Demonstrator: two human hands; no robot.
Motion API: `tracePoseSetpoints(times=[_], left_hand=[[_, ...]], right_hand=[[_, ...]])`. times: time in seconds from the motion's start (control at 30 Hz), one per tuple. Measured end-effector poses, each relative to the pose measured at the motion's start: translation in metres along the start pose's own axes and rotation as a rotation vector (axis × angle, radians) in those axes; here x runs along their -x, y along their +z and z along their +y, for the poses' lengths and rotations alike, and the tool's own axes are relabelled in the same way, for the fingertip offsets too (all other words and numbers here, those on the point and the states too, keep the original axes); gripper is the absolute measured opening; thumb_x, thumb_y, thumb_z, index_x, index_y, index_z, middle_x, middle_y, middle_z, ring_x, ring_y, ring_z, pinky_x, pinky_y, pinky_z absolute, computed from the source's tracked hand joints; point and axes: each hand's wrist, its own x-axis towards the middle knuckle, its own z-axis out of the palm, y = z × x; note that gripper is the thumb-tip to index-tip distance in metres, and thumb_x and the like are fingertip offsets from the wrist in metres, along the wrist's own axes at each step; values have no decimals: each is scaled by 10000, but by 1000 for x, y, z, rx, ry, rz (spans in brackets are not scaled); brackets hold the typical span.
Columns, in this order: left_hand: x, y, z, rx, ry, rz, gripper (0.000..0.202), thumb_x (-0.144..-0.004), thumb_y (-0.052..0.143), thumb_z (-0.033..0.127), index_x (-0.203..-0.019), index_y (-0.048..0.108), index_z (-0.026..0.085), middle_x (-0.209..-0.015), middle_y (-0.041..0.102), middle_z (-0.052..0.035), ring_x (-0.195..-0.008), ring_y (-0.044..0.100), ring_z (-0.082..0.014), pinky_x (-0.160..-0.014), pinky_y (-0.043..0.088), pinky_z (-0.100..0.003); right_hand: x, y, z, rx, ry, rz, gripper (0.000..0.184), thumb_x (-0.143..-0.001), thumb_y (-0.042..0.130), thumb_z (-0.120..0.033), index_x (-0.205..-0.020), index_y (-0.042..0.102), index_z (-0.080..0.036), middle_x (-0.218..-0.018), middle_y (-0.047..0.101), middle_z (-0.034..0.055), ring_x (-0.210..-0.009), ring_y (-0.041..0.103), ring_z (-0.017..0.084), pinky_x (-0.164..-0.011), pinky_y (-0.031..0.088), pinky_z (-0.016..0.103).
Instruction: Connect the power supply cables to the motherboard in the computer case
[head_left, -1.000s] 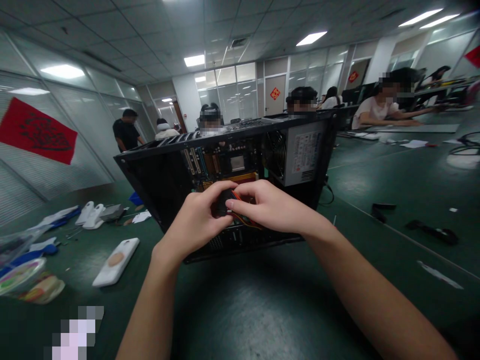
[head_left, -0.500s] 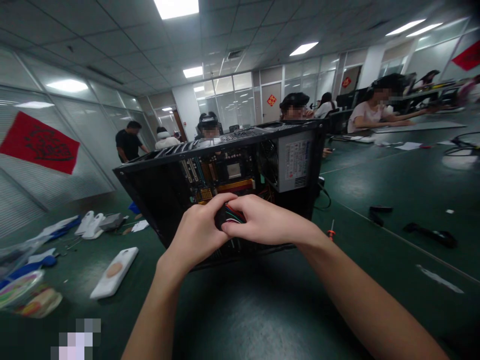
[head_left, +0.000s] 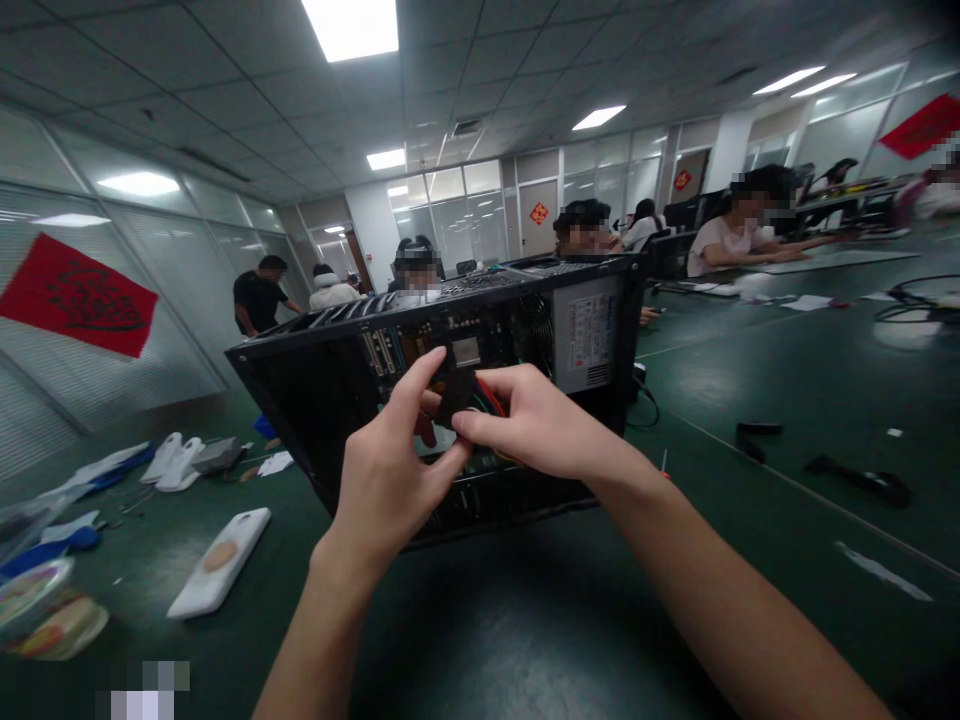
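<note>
A black computer case (head_left: 296,385) lies on its side before me, its open face showing a dark motherboard with a square metallic chip (head_left: 466,351) and a silver power supply (head_left: 589,325). In front of the board, my right hand (head_left: 536,420) pinches a dark cable connector (head_left: 454,398) with red, green and other coloured wires (head_left: 490,396) running back from it. My left hand (head_left: 390,455) is beside the connector, thumb and index finger spread around it; its other fingers are partly hidden behind. I cannot tell whether the left thumb touches it.
On the green table (head_left: 487,620), a white phone (head_left: 221,565), a food tub (head_left: 45,605) and blue-handled items lie left. Black parts (head_left: 859,480), a plastic strip (head_left: 883,572) and a screwdriver (head_left: 664,464) lie right. Several people sit beyond the case.
My left fingers have spread away from the connector, which both hands enclosed before. The right hand has lifted slightly with it, showing more of the connector and wires. The view has tilted a little.
</note>
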Motion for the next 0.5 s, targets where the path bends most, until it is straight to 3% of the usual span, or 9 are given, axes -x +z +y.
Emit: tracePoseSetpoints(times=[0.17, 0.5], left_hand=[[1, -2, 4, -101, 96, 147, 503, -890, 632, 236, -1379, 520, 261, -1030, 692, -18, -793, 660, -134, -793, 570, -251], [1, -9, -1, -217, 146, 191, 362, -904, 628, 236, -1265, 596, 239, -975, 695, -16, -801, 672, -141, -781, 548, -242]], right_hand=[[0, 0, 0, -103, 20, 101, 216, -821, 657, -360, -806, 685, -146, -698, 612, 3, -685, 557, 146, -609, 451, 254], [-2, 6, 6, -122, 10, 90, 268, -842, 682, -412, -820, 695, -145, -751, 647, 8, -694, 580, 136, -626, 466, 251]])
